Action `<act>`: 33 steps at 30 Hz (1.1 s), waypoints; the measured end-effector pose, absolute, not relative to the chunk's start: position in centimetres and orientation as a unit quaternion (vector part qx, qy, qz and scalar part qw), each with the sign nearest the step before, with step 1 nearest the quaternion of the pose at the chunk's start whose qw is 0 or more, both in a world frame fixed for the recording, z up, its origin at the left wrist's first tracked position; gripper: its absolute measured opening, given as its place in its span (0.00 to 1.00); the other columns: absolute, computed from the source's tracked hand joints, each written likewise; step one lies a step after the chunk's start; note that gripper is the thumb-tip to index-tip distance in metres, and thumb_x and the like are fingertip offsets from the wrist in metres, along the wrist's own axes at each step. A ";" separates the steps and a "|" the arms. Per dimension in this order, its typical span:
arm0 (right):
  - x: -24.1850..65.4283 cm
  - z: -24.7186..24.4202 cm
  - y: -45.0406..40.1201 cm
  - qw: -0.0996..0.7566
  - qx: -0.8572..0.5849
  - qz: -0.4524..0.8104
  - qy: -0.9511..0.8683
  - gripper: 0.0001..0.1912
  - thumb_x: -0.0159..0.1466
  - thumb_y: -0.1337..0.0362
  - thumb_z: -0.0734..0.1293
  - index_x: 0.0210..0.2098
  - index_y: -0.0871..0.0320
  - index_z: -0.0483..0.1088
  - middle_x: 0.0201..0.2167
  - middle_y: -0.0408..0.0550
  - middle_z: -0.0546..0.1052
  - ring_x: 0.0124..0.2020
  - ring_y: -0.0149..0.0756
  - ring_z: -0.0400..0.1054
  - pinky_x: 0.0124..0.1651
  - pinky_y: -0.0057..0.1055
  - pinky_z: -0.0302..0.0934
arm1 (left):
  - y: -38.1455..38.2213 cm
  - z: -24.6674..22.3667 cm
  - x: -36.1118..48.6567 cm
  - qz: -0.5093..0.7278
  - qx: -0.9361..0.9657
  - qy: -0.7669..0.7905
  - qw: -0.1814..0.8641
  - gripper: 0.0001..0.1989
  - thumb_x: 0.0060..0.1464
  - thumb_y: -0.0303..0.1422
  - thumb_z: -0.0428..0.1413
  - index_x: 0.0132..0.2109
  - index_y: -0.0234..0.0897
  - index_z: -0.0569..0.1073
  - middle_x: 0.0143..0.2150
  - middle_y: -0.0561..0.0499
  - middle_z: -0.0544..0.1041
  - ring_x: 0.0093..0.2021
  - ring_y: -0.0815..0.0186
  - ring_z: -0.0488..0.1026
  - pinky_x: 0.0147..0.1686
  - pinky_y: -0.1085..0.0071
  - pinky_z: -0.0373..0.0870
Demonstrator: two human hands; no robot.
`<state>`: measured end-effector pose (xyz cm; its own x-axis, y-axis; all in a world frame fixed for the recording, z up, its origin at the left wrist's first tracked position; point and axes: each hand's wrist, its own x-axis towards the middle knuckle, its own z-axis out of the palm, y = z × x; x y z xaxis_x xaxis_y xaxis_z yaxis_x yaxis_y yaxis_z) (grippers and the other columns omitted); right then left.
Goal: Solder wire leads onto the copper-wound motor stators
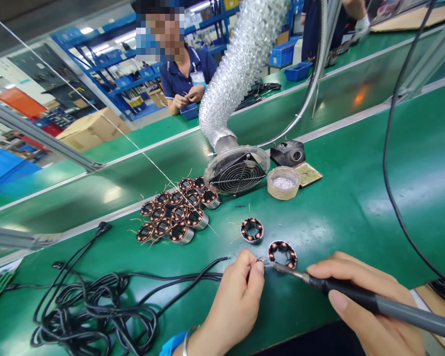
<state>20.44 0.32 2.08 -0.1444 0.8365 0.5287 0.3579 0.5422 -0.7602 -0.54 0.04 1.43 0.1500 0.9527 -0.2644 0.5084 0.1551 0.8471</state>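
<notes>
My left hand (235,296) is closed in a pinch on thin wire ends (261,260); a black cable (203,276) runs up to it from the left. In my right hand (374,301) is a soldering iron (337,289), held like a pen. Its tip reaches left to the wire ends, just in front of a copper-wound motor stator (292,259). Whether the tip touches the wires cannot be made out. A second stator (252,240) sits a little behind, and several more stators (183,235) stand grouped at the back left with loose leads.
A fume extractor (237,174) on a silver duct (241,64) hangs at the back. Beside it are a round tub (284,190) and a soldering iron stand (288,153). Coiled black cables (96,301) lie left; another cable (389,188) hangs right. A co-worker (185,74) sits opposite.
</notes>
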 end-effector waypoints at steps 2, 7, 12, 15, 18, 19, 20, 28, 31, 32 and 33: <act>20.4 2.2 0.4 0.509 -0.415 0.233 -0.717 0.09 0.70 0.60 0.61 0.39 0.51 0.73 0.29 0.46 0.78 0.27 0.39 0.73 0.19 0.30 0.63 | 0.1 1.4 -0.5 0.243 0.604 0.605 0.459 0.15 0.67 0.40 0.42 0.31 0.41 0.57 0.26 0.58 0.59 0.28 0.67 0.56 0.30 0.69 0.51; 20.6 2.0 0.2 0.501 -0.411 0.248 -0.720 0.08 0.69 0.64 0.62 0.40 0.52 0.73 0.28 0.46 0.77 0.26 0.38 0.73 0.19 0.29 0.63 | 0.2 1.2 -0.6 0.244 0.608 0.601 0.457 0.15 0.68 0.40 0.42 0.31 0.41 0.57 0.26 0.58 0.60 0.28 0.67 0.57 0.30 0.69 0.52; 20.8 2.2 -0.1 0.453 -0.406 0.287 -0.740 0.09 0.65 0.69 0.62 0.43 0.53 0.72 0.26 0.42 0.74 0.23 0.33 0.70 0.21 0.27 0.64 | 0.2 1.4 -0.5 0.240 0.609 0.601 0.458 0.15 0.67 0.39 0.42 0.31 0.41 0.57 0.26 0.58 0.59 0.28 0.67 0.57 0.30 0.69 0.52; 20.2 2.4 -0.3 0.463 -0.408 0.289 -0.732 0.10 0.65 0.70 0.62 0.42 0.53 0.72 0.22 0.39 0.70 0.19 0.29 0.66 0.21 0.26 0.61 | 0.2 1.5 -0.4 0.240 0.611 0.600 0.457 0.15 0.67 0.39 0.42 0.31 0.41 0.56 0.26 0.58 0.59 0.27 0.67 0.56 0.29 0.69 0.52; 19.5 2.4 -0.6 0.509 -0.386 0.251 -0.727 0.12 0.63 0.71 0.61 0.42 0.54 0.72 0.21 0.40 0.69 0.18 0.31 0.65 0.21 0.28 0.59 | 0.2 1.5 -0.4 0.242 0.611 0.598 0.460 0.14 0.67 0.39 0.42 0.31 0.41 0.57 0.26 0.58 0.59 0.27 0.67 0.56 0.29 0.70 0.52; 19.4 2.5 -0.7 0.509 -0.386 0.240 -0.731 0.12 0.62 0.71 0.61 0.43 0.54 0.72 0.22 0.42 0.71 0.20 0.32 0.67 0.22 0.29 0.61 | 0.2 1.5 -0.5 0.243 0.611 0.597 0.460 0.14 0.67 0.39 0.42 0.31 0.41 0.57 0.26 0.58 0.59 0.27 0.67 0.56 0.29 0.70 0.52; 19.3 2.5 -0.9 0.503 -0.391 0.233 -0.735 0.13 0.62 0.72 0.61 0.43 0.54 0.72 0.24 0.43 0.73 0.22 0.34 0.69 0.23 0.30 0.62 | 0.2 1.5 -0.5 0.243 0.611 0.597 0.460 0.14 0.67 0.39 0.42 0.31 0.41 0.57 0.26 0.58 0.59 0.27 0.67 0.56 0.29 0.70 0.52; 19.9 3.4 -1.3 0.490 -0.421 0.201 -0.736 0.11 0.65 0.69 0.63 0.43 0.51 0.73 0.27 0.46 0.76 0.27 0.39 0.74 0.25 0.32 0.65 | 0.1 1.4 -0.5 0.244 0.611 0.592 0.466 0.14 0.67 0.39 0.42 0.31 0.41 0.57 0.26 0.58 0.59 0.28 0.67 0.56 0.30 0.70 0.52; 20.0 2.9 -1.0 0.518 -0.398 0.188 -0.733 0.11 0.66 0.68 0.62 0.44 0.50 0.73 0.25 0.45 0.76 0.24 0.38 0.72 0.23 0.32 0.62 | 0.1 1.3 -0.5 0.246 0.612 0.590 0.465 0.14 0.67 0.39 0.42 0.33 0.40 0.59 0.28 0.57 0.61 0.29 0.67 0.57 0.31 0.69 0.53; 20.0 2.8 -0.9 0.528 -0.390 0.185 -0.732 0.11 0.66 0.67 0.61 0.44 0.50 0.73 0.25 0.45 0.75 0.22 0.37 0.71 0.21 0.32 0.61 | 0.1 1.2 -0.5 0.247 0.612 0.590 0.465 0.14 0.67 0.39 0.42 0.33 0.40 0.59 0.28 0.57 0.61 0.29 0.67 0.57 0.31 0.69 0.53; 20.0 2.7 -0.9 0.537 -0.380 0.180 -0.731 0.11 0.66 0.67 0.61 0.44 0.50 0.72 0.25 0.45 0.75 0.21 0.36 0.70 0.20 0.32 0.59 | 0.1 1.2 -0.6 0.248 0.613 0.590 0.464 0.14 0.67 0.39 0.42 0.33 0.40 0.59 0.28 0.57 0.61 0.29 0.67 0.57 0.31 0.69 0.53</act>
<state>20.01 -0.86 2.75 -0.1334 0.7487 0.6493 0.3627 0.6466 -0.6711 -0.56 0.06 1.20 0.1815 0.9528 -0.2434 0.4924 0.1261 0.8612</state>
